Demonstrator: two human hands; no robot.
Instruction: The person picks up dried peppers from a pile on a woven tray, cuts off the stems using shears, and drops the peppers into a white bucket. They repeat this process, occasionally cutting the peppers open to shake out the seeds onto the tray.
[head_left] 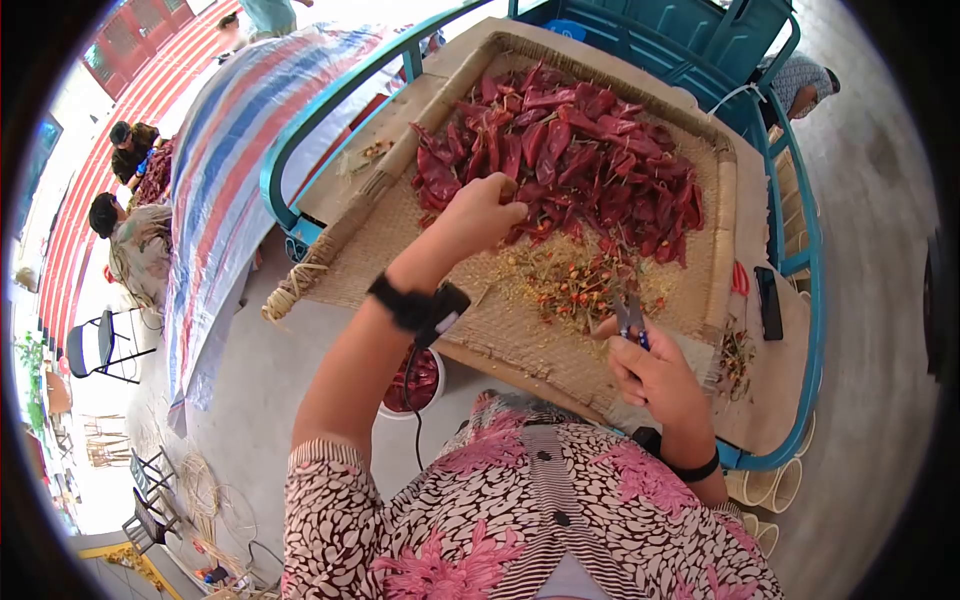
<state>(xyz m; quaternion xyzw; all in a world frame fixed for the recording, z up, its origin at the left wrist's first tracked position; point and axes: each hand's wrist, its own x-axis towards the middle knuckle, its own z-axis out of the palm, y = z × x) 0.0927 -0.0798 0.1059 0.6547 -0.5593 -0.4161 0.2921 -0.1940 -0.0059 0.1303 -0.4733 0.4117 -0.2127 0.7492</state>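
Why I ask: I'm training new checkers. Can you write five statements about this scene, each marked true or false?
1. The left hand is at the heap of red peppers. True.
2. The left hand holds the cutting tool. False: the right hand holds it.
3. The black phone lies inside the woven tray. False: it lies outside, right of the tray in this view.
4. The white bucket holds red peppers. True.
5. Red handles show between tray and phone. True.
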